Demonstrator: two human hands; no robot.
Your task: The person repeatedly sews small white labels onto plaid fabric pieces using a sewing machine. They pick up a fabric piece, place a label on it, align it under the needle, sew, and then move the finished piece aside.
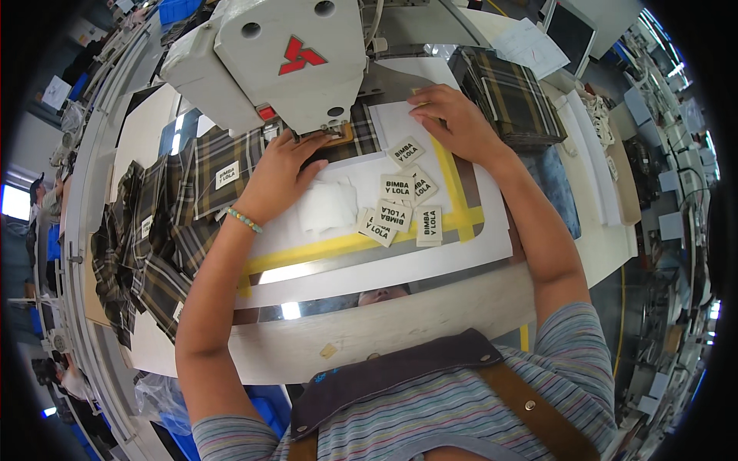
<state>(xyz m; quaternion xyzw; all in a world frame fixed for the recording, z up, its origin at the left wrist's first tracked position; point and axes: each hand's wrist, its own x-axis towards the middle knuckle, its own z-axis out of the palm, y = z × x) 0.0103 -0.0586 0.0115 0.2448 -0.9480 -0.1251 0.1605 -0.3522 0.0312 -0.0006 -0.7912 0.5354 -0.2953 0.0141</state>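
My left hand (pixel 278 175) rests at the head of a large white sewing machine (pixel 296 58), its fingers stretched out beside the small metal clamp (pixel 332 137). Under those fingers lies brown, black and white plaid fabric (pixel 363 127), partly hidden by the hand. My right hand (pixel 455 123) hovers over the right side of the white work surface, fingers bent and apart, with nothing visible in them. Between my forearms, several square cream labels with dark print (pixel 395 187) lie loosely overlapped. To their left sits a pile of small white pieces (pixel 329 206).
More plaid fabric (pixel 154 230) bunches up on the left, with cream labels on it. A folded plaid stack (pixel 513 96) stands at the back right, near a paper sheet (pixel 532 44). Yellow tape (pixel 338 250) borders the work surface. A blue bin (pixel 269 411) is below the table.
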